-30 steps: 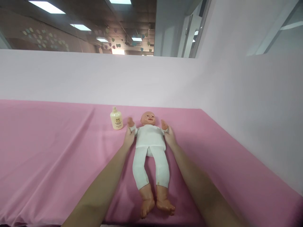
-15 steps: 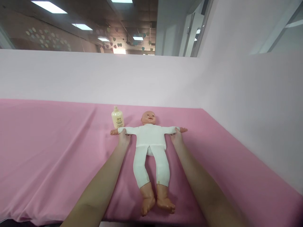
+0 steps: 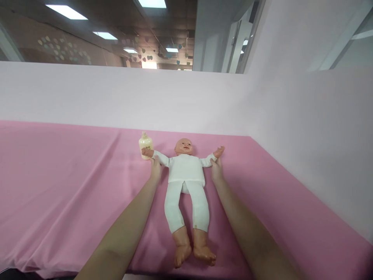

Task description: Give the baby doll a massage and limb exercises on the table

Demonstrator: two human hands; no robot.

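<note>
A baby doll (image 3: 185,175) in white clothes lies on its back on the pink sheet (image 3: 58,186), head toward the wall, bare feet toward me. My left hand (image 3: 155,168) is closed on the doll's arm on the left side, near the wrist. My right hand (image 3: 217,169) is closed on the doll's other arm. Both doll arms are spread and angled up toward the head. A small cream lotion bottle (image 3: 145,144) stands just behind the doll's left-side hand, partly hidden by it.
The pink sheet covers a long surface that runs left to right. A pale wall (image 3: 175,101) rises right behind the doll's head and a second wall (image 3: 320,147) closes the right side. The sheet's front edge lies near the doll's feet.
The doll's arms went from bent up beside the head to stretched straight out sideways, then rose to a slanted spread. My hands stayed on the arms throughout.
</note>
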